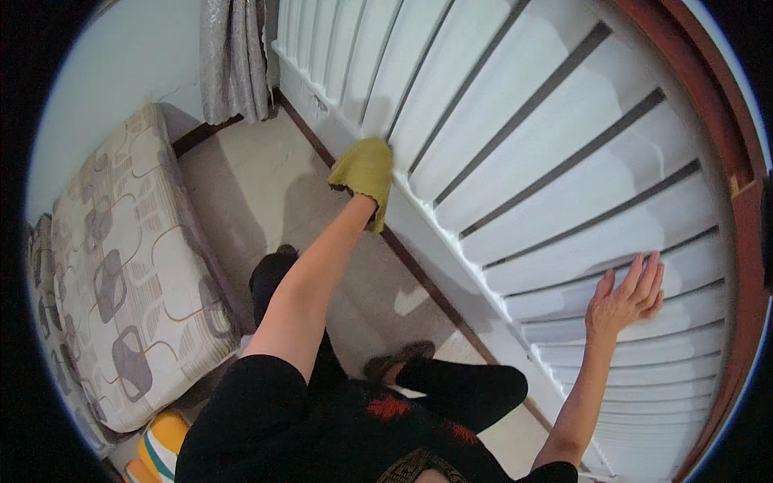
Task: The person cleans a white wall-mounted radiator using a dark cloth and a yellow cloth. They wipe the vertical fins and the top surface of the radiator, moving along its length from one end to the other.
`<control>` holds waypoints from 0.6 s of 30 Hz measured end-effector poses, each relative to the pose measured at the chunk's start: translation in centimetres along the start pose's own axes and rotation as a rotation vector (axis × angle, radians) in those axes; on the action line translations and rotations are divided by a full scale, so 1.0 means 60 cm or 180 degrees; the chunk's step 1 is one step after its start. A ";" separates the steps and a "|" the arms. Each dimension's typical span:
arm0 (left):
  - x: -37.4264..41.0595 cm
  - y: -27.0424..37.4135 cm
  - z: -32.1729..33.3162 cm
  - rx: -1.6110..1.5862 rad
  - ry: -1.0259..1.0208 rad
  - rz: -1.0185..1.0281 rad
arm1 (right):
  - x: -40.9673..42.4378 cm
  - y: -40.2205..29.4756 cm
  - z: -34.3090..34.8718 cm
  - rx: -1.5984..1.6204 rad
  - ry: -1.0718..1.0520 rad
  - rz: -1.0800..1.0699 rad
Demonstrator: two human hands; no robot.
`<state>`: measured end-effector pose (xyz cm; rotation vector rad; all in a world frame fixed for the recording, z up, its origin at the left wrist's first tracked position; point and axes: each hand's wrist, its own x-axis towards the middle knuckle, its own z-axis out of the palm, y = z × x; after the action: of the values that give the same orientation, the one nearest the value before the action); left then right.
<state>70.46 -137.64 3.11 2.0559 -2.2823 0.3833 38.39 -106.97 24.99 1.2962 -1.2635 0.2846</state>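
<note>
My left hand [364, 203] is mostly hidden inside or beneath a yellow-green cloth [366, 163]; only the wrist shows. The cloth rests against the lower ledge of a white slatted panel [501, 121], where the vertical slats begin. Farther right, my right hand [625, 302] lies flat on the slats with its fingers slightly spread and nothing held. Dark narrow gaps run between the slats, and a white base [416, 223] runs along below them.
A patterned cushion or folded mattress [139, 271] stands at the left, near an orange, white and green object [163, 438]. A silvery curtain [232, 60] hangs in the far corner. Red-brown wooden trim [749, 241] borders the panel. My bent legs [465, 386] are over the floor [368, 302].
</note>
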 end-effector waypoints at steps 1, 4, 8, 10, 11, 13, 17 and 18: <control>-0.016 0.021 -0.006 -0.0029 -0.0104 -0.0002 | -0.001 0.002 0.000 -0.0011 0.0004 0.0004; -0.104 0.081 -0.004 -0.0587 -0.0148 0.0254 | -0.006 0.007 -0.001 -0.0081 -0.0028 0.0051; -0.211 0.140 0.001 -0.1907 0.0343 0.0499 | -0.003 0.001 0.001 -0.0049 0.0021 0.0066; -0.225 0.147 -0.012 -0.2224 0.0620 0.0490 | -0.001 0.003 -0.001 -0.0037 0.0037 0.0061; -0.222 0.144 -0.016 -0.2271 0.0722 0.0461 | -0.002 0.004 -0.002 -0.0043 0.0036 0.0051; -0.202 0.124 -0.031 -0.2232 0.0922 0.0316 | -0.002 0.004 0.000 -0.0024 0.0049 0.0025; -0.140 0.094 -0.074 -0.1797 0.1164 -0.0090 | -0.007 0.005 -0.001 -0.0059 -0.0019 0.0077; -0.133 0.089 -0.080 -0.1628 0.1159 -0.0223 | -0.009 0.005 -0.001 -0.0049 -0.0026 0.0076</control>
<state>65.49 -128.36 5.38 1.6477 -1.8477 0.1320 37.99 -106.56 24.76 1.2712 -1.2865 0.2863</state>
